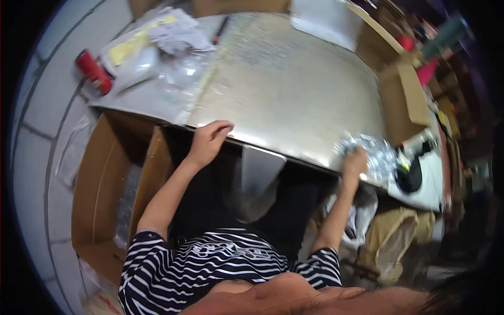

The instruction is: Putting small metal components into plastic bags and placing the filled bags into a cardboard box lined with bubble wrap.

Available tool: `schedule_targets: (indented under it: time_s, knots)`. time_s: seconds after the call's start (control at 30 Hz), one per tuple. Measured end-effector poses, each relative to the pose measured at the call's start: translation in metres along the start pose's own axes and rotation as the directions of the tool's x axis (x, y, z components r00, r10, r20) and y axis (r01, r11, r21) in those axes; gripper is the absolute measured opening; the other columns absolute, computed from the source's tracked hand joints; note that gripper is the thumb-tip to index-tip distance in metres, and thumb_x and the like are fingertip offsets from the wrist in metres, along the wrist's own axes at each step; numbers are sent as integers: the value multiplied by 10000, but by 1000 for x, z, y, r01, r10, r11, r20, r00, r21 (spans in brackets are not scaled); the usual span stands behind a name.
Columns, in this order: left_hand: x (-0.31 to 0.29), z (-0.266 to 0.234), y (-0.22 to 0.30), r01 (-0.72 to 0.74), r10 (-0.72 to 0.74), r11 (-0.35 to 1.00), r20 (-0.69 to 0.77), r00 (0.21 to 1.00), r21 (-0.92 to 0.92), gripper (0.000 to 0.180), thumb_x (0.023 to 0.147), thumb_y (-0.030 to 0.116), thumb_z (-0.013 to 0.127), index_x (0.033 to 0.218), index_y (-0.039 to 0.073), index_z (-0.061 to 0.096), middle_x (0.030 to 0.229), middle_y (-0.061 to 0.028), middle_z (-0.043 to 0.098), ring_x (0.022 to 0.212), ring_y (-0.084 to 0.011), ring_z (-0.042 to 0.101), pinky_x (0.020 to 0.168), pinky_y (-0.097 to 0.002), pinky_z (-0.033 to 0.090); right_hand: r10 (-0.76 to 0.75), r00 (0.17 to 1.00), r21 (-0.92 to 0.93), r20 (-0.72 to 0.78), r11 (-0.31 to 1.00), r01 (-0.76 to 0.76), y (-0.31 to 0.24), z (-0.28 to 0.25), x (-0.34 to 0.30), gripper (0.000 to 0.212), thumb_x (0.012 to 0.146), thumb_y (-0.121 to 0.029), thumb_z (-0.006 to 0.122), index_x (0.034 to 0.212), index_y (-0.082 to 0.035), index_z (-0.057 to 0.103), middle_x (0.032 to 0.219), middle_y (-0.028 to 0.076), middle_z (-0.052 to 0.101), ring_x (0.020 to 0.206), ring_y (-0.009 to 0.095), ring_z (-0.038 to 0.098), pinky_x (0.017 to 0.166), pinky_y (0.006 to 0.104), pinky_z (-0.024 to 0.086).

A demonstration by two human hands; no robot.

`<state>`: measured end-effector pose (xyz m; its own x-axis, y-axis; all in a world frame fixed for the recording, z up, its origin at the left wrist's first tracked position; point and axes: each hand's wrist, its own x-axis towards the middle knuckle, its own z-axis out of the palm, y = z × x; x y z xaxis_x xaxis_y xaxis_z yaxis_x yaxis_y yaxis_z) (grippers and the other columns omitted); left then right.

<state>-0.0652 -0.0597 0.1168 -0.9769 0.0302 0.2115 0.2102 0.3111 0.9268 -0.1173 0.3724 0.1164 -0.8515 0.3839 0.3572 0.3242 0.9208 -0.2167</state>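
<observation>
My left hand [210, 140] hovers at the near edge of the metal-topped table [294, 84]. Its fingers are loosely bent, the thumb a little apart from them, and I see nothing held. To the right, my right hand [356, 160] is closed at the side of a crumpled heap of clear plastic bags [379, 157]. It appears to grip some of that plastic, though motion blurs the fingertips. Between my hands, a pale flat panel [258, 167] juts from below the table edge.
A tall open cardboard box [94, 194] stands left of my legs, with clear plastic inside. Papers [176, 34] and a red can [94, 72] lie at the far left. An open carton [401, 100] borders the right side. Beside the bags sits a black object [409, 176].
</observation>
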Motion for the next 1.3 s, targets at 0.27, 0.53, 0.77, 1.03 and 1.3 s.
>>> schedule_targets:
  time_s: [0.27, 0.53, 0.77, 1.03, 1.3]
  knots:
    - [79, -40, -71, 241, -36, 476, -255, 966, 846, 760, 897, 391, 619, 1390, -117, 342, 1449, -350, 313, 1367, -462, 308, 1125, -516, 274, -468, 870, 445, -154, 754, 484, -128, -21, 13, 266, 893, -45, 611, 1155, 3, 621, 1194, 185, 624, 1149, 360, 568, 1005, 401, 425]
    - [65, -13, -29, 22, 26, 609, -48, 999, 793, 681, 888, 394, 626, 1357, -61, 435, 1420, -275, 394, 1334, -401, 366, 1083, -530, 304, -514, 857, 562, 39, 720, 407, -311, 176, 168, 465, 985, -324, 484, 1370, -62, 506, 1420, 235, 468, 1341, 402, 407, 1118, 460, 313]
    - [50, -24, -47, 49, 76, 601, -118, 990, 798, 637, 887, 320, 640, 1345, -78, 441, 1449, -281, 374, 1371, -409, 335, 1124, -506, 274, -598, 718, 158, 356, 796, 584, -322, 162, 123, 631, 981, -478, 410, 1529, -204, 259, 1595, 150, 200, 1470, 392, 148, 1154, 589, 166]
    - [90, -24, -65, 166, 81, 544, -249, 965, 822, 551, 906, 274, 608, 1317, -60, 455, 1421, -267, 417, 1349, -403, 371, 1108, -520, 295, -765, 614, 321, 192, 640, 698, -219, 122, 55, 574, 986, -287, 455, 1506, -109, 291, 1564, 199, 246, 1451, 414, 186, 1154, 545, 210]
    - [30, -11, -47, 30, 192, 486, -140, 971, 873, 436, 907, 166, 586, 1281, -39, 495, 1334, -230, 497, 1270, -368, 455, 1090, -490, 333, -611, 771, 300, 180, 780, 549, -170, 80, 2, 630, 945, -204, 510, 1501, -37, 264, 1541, 264, 244, 1445, 427, 187, 1163, 528, 200]
